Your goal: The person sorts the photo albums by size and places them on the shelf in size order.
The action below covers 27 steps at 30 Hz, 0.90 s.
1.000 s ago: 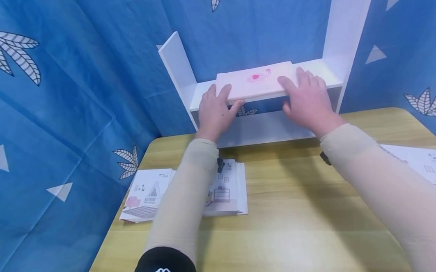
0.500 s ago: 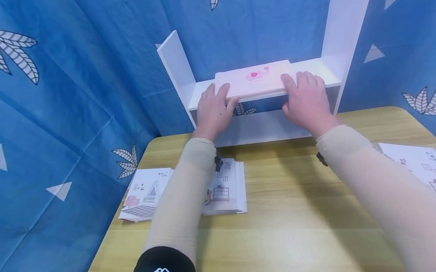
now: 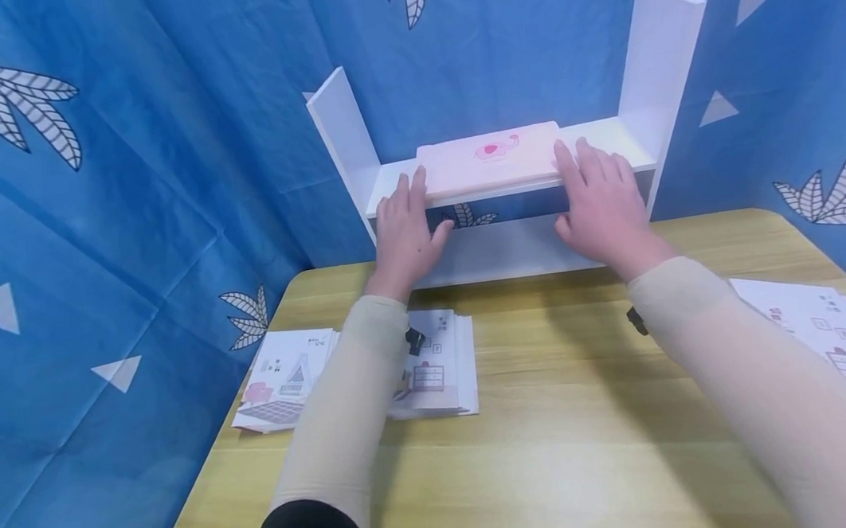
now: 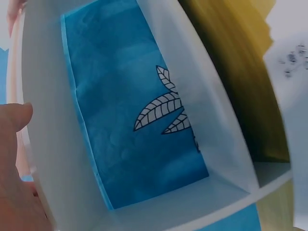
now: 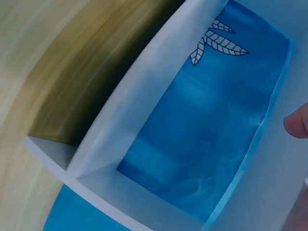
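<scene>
A flat, pale pink slab with a pink elephant print (image 3: 489, 161) lies on the upper board of a white shelf (image 3: 635, 137). At its left end my left hand (image 3: 406, 237) has straight fingers, the index fingertip right at the slab's edge, and the thumb stands out over the shelf's front. My right hand (image 3: 601, 203) is at the other end, fingers extended, its index fingertip beside the slab's right edge. In the left wrist view the thumb (image 4: 18, 118) overlaps the upper board; the right wrist view shows only a thumb tip (image 5: 297, 122).
Several white booklets with printed drawings lie in two piles on the left, one pile (image 3: 285, 375) beside another (image 3: 436, 375). More white booklets (image 3: 821, 331) sit at the right edge. The wooden table (image 3: 562, 448) meets a blue patterned curtain (image 3: 175, 189) behind and left.
Both hands have let go of the pink slab: the fingers have straightened and moved outward to its ends, and the left thumb has come away from its front edge. The slab stays on the board.
</scene>
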Each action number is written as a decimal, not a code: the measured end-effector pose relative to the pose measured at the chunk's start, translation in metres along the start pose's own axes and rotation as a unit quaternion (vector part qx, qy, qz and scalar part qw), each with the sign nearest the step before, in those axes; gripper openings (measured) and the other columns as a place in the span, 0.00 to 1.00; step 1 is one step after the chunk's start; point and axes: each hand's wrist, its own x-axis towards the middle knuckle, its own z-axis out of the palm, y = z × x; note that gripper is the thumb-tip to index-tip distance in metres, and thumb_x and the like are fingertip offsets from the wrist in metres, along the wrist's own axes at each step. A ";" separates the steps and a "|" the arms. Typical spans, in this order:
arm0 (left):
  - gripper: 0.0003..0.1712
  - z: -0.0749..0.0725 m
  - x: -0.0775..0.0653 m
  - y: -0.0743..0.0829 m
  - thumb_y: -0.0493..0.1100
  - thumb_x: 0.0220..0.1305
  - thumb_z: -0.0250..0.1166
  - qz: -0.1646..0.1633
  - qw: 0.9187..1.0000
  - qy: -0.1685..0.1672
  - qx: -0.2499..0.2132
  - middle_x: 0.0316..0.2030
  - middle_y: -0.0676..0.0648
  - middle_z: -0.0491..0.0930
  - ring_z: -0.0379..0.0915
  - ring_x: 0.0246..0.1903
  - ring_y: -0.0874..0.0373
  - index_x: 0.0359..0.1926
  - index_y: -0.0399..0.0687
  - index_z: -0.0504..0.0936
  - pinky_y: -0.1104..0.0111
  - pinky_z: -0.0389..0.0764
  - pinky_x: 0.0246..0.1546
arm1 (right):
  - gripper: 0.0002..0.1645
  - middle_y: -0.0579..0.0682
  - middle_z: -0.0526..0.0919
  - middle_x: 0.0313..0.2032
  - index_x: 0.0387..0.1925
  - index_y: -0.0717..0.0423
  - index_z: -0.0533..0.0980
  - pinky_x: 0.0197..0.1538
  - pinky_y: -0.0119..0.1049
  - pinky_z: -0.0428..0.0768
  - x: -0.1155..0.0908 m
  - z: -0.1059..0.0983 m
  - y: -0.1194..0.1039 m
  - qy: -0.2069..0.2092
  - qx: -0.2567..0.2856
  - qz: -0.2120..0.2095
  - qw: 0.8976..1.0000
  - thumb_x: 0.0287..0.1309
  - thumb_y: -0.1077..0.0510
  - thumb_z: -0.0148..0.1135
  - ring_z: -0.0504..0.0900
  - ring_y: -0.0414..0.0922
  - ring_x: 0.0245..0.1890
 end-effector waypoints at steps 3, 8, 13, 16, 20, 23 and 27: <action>0.54 0.001 -0.014 -0.007 0.60 0.71 0.60 0.020 1.000 0.015 -0.002 0.80 0.48 0.42 0.36 0.78 0.54 0.81 0.62 0.32 0.56 0.32 0.76 | 0.62 0.65 0.36 0.79 0.80 0.55 0.31 0.75 0.59 0.29 -0.008 0.003 0.001 0.004 -0.002 -0.007 1.000 0.60 0.52 0.62 0.42 0.65 0.76; 0.52 0.002 -0.040 -0.021 0.60 0.72 0.57 0.042 0.998 0.021 -0.029 0.81 0.50 0.39 0.25 0.78 0.58 0.82 0.62 0.33 0.53 0.35 0.76 | 0.61 0.64 0.38 0.79 0.80 0.58 0.34 0.74 0.57 0.25 -0.021 0.000 0.004 0.001 -0.005 -0.019 1.000 0.61 0.53 0.63 0.38 0.63 0.77; 0.49 -0.001 -0.069 -0.031 0.59 0.72 0.59 -0.003 0.993 -0.018 -0.118 0.81 0.50 0.35 0.28 0.79 0.53 0.82 0.60 0.40 0.48 0.43 0.75 | 0.60 0.63 0.37 0.79 0.80 0.61 0.36 0.75 0.58 0.29 -0.034 -0.003 0.005 -0.009 0.003 -0.024 1.000 0.62 0.52 0.63 0.33 0.61 0.78; 0.48 0.000 -0.088 -0.038 0.59 0.72 0.59 -0.046 0.984 -0.063 -0.159 0.81 0.46 0.37 0.32 0.79 0.48 0.82 0.57 0.44 0.46 0.47 0.74 | 0.58 0.62 0.33 0.79 0.80 0.62 0.36 0.75 0.60 0.30 -0.044 -0.004 0.001 -0.014 0.021 -0.010 1.000 0.63 0.51 0.62 0.28 0.59 0.78; 0.47 0.005 -0.109 -0.050 0.61 0.71 0.58 -0.099 0.969 -0.136 -0.180 0.81 0.46 0.40 0.35 0.78 0.47 0.82 0.58 0.45 0.43 0.50 0.73 | 0.52 0.61 0.33 0.79 0.80 0.62 0.43 0.74 0.63 0.36 -0.061 0.001 -0.019 -0.021 0.130 0.022 0.991 0.66 0.52 0.60 0.32 0.61 0.78; 0.46 0.007 -0.119 -0.057 0.62 0.72 0.57 -0.113 0.960 -0.179 -0.183 0.80 0.47 0.43 0.37 0.78 0.47 0.82 0.57 0.47 0.43 0.51 0.72 | 0.48 0.61 0.38 0.79 0.80 0.60 0.47 0.73 0.65 0.44 -0.079 0.015 -0.044 -0.059 0.253 0.028 0.965 0.68 0.52 0.59 0.40 0.64 0.77; 0.46 0.006 -0.123 -0.064 0.63 0.72 0.57 -0.107 0.953 -0.210 -0.188 0.79 0.45 0.49 0.42 0.77 0.46 0.81 0.53 0.50 0.44 0.51 0.73 | 0.45 0.61 0.47 0.78 0.80 0.58 0.49 0.72 0.65 0.53 -0.102 0.046 -0.066 -0.148 0.386 0.036 0.910 0.72 0.47 0.56 0.52 0.67 0.74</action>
